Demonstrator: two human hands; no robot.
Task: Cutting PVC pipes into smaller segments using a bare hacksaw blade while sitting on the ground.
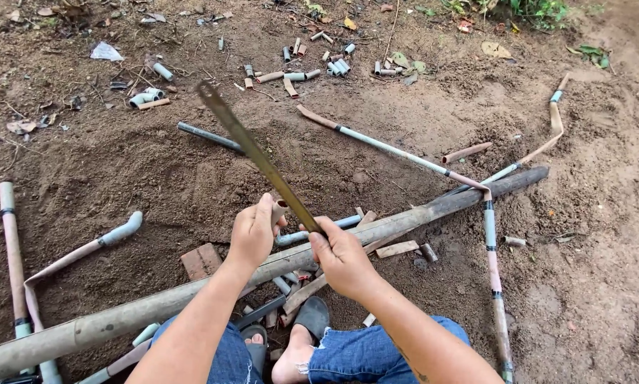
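Observation:
My right hand (339, 254) grips the near end of a long, flat, rusty blade (254, 152) that rises up and to the left over the dirt. My left hand (252, 229) holds a short brownish pipe piece (280, 211) right against the blade's lower part. Both hands hover over a long thick bamboo pole (405, 219) lying across my feet, which wear dark sandals (312, 313). I sit in blue jeans on bare soil.
Short cut pipe pieces (298, 70) lie scattered at the top and by my feet. Long dirty pipes with grey joints (492, 235) lie to the right, a bent one (85, 250) and another (10, 242) to the left. A brick (201, 260) rests beside the pole.

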